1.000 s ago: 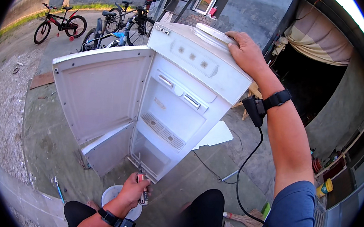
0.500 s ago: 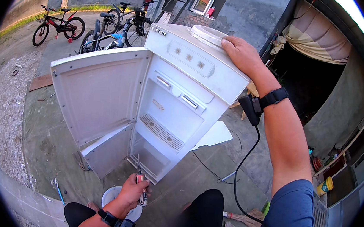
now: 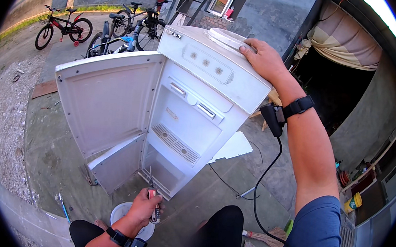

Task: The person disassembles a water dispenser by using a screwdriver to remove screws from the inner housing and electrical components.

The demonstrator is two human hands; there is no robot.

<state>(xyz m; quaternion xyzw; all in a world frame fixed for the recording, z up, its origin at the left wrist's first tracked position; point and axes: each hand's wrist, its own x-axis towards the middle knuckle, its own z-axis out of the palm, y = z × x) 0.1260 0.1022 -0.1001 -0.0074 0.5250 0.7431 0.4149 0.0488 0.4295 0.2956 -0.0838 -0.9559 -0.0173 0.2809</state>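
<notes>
In front of me a white water dispenser [image 3: 225,130] stands upright, slightly tilted in view. Its upper door [image 3: 108,97] and lower door [image 3: 116,166] are swung out to the left. My right hand [image 3: 262,58] rests on the top and grips the edge of the raised round collar [image 3: 226,39]. Low down, my left hand [image 3: 143,208] is closed around a screwdriver [image 3: 156,209] with a red and dark handle. Its thin shaft points up before the dispenser's lower compartment; whether the tip touches anything I cannot tell.
Below my left hand sits a white bucket [image 3: 122,211]. A white panel [image 3: 233,148] and a thin cable lie right of the dispenser. There is a straw broom [image 3: 268,240] by my knee, and a blue-handled tool [image 3: 64,208] at left. Bicycles [image 3: 125,42] stand behind.
The fingers of my right hand have shifted slightly on the collar. My left hand, the screwdriver and the dispenser look the same.
</notes>
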